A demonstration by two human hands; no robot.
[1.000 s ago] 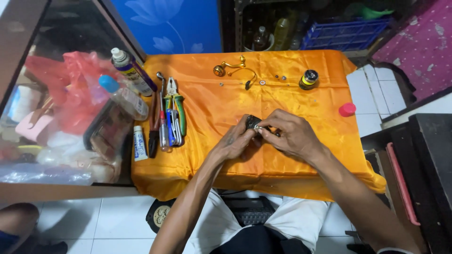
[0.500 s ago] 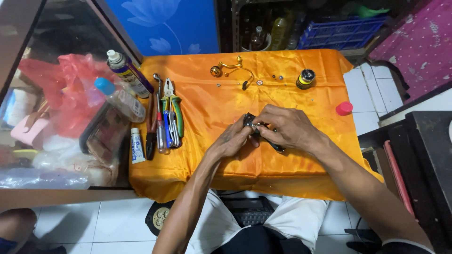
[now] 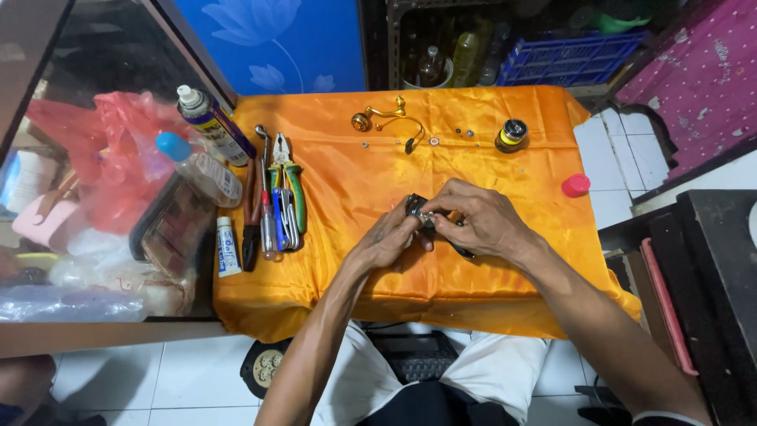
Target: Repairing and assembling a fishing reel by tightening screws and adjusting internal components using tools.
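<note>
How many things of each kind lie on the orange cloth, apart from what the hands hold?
Hand tools in the row: about 5, overlapping
Gold handle: 1
Round black-and-gold part: 1
Small white tube: 1
Small loose parts: about 5
Total: about 13

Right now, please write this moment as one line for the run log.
left hand: holds small dark part | right hand: on same part | surface: orange cloth | pliers at left
</note>
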